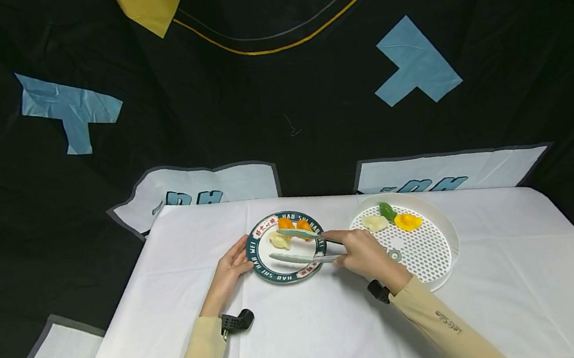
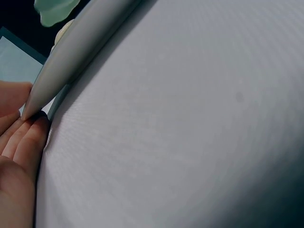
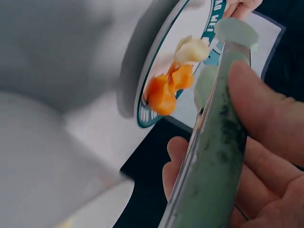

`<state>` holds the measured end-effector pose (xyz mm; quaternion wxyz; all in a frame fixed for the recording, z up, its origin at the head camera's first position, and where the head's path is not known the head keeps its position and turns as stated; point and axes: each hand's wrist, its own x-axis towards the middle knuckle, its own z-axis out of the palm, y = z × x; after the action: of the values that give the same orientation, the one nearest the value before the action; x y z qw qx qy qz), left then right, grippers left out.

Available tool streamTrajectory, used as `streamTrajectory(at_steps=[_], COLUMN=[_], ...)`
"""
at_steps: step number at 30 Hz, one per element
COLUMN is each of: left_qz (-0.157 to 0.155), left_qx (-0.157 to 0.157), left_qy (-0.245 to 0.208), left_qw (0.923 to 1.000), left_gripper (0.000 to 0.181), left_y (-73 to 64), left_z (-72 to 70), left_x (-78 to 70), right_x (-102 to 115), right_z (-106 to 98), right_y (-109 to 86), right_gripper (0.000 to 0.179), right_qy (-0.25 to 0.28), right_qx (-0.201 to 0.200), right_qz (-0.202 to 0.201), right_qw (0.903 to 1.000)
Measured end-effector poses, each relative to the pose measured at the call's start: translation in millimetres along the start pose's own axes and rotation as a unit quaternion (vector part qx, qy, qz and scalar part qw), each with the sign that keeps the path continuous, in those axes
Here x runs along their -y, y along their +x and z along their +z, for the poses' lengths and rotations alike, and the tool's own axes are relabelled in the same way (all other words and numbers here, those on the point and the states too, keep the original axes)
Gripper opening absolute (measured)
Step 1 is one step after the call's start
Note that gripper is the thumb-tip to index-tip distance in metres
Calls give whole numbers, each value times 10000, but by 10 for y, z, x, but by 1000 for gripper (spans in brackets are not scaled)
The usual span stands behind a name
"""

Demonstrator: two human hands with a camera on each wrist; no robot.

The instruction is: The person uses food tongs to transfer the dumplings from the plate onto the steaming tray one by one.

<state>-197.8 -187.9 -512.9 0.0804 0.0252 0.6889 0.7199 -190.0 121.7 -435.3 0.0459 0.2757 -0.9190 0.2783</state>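
Observation:
A white plate (image 1: 259, 260) with a green lettered rim is pinched at its left edge by my left hand (image 1: 227, 274). In the left wrist view the plate (image 2: 78, 54) appears edge-on, thumb above and fingers beneath. Two orange dumplings (image 1: 285, 223) and a pale dumpling (image 1: 279, 240) sit toward its far side. My right hand (image 1: 367, 254) grips green-tipped tongs (image 1: 299, 258), whose arms are spread over the plate. Nothing is caught between the tong tips. The right wrist view shows the tongs (image 3: 209, 161) close up, beside the orange dumplings (image 3: 164, 97).
Right of the plate stands a round white perforated tray (image 1: 448, 231), partly behind my right hand. It bears a pale dumpling (image 1: 375, 223), a green dumpling (image 1: 388, 211) and a yellow dumpling (image 1: 408, 222). A white cloth (image 1: 307, 343) covers the table, with a black patterned backdrop (image 1: 279, 114) behind.

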Motion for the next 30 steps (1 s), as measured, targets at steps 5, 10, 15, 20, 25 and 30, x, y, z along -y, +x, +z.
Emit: streamTrajectory(at_steps=[5,10,15,20,25,30], left_qz=[7,19,-4,-104,-70,-103], left_qx=[2,44,16,-31,-75,-84], left_qy=[-28,-37,37,73,119,133], left_qw=[10000,10000,10000,9999,9999,9998], left_gripper=[70,70,70,70,71,71], left_y=[-1,-5,-9,1,4,-3], left_z=[1,-4,-18,-8,-13,-6], left_x=[4,3,-6,-9,-10,-18], right_x=[55,75,108,149,135,105], right_z=[66,101,129,162,186,203], right_y=[79,140,168,160,158,135], right_gripper=[56,58,58,51,47,45], right_qy=[-56,-169,-170,-320,-424,-447], right_qx=[90,118,149,122,-14,-266], right_qz=[271,440,310,388,408,326], right_qw=[9996,9988,9993,9987,9983,9981])
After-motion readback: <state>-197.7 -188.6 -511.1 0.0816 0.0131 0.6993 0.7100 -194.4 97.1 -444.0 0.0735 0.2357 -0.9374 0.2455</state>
